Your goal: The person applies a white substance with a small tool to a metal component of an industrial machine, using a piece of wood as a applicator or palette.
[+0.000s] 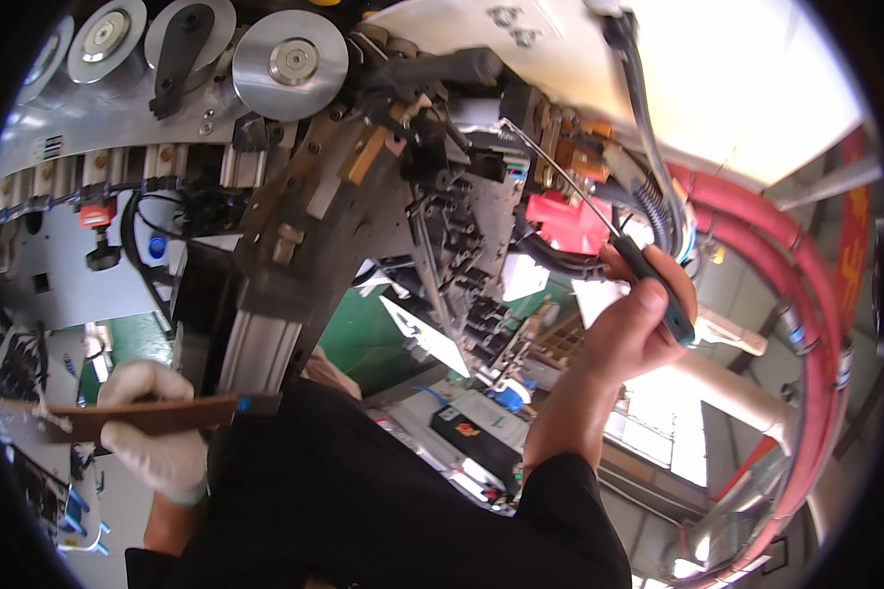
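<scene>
My bare right hand (634, 329) is closed round the dark handle of a screwdriver (640, 257), which has a greenish butt end. Its long thin shaft slants up and left, the tip reaching the machine head (452, 147); whether it touches any part there I cannot tell. At the lower left, my left hand (155, 432), in a white glove, grips a long flat brown strip (157, 420) between thumb and fingers. The strip lies nearly level, with a small blue mark near its right end and a pale tie near its left.
Metal rollers (292, 65) line the machine's top left above a curved plate. A metal upright (261, 353) stands between my hands. Thick red hoses (805, 265) arc down the right side, below a white cover (727, 69). A red knob clamp (96, 216) hangs at the left.
</scene>
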{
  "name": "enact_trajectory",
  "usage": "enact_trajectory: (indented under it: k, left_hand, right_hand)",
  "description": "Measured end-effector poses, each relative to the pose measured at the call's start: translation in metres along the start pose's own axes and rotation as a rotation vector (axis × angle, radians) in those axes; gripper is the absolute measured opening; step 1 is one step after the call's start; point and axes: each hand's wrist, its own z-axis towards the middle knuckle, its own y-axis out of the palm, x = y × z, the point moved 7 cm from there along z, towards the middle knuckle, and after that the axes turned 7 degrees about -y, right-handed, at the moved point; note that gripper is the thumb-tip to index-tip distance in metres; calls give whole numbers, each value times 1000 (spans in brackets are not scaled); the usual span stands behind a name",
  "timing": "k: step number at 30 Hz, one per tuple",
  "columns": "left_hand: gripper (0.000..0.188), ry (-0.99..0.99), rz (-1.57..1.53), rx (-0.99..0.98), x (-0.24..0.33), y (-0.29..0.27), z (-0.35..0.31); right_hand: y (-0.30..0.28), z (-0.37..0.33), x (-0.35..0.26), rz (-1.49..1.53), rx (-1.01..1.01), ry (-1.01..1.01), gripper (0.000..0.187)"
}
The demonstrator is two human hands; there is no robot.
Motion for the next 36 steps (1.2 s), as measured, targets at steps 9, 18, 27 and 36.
enact_trajectory:
  k: [9, 18, 27, 36]
  left_hand:
    - [44, 194, 287, -420, 17, 36, -63]
    - [36, -183, 979, -775, -101, 131, -126]
    - [27, -621, 430, -514, -273, 188, -36]
    - [38, -480, 542, -318, -338, 154, 31]
  right_hand:
    - [-59, -262, 31, 693, 29, 831, 32]
    - [67, -455, 89, 1037, 149, 1610, 41]
    - [204, -472, 223, 1171, 260, 1540, 52]
    - [209, -498, 214, 1035, -30, 1554, 74]
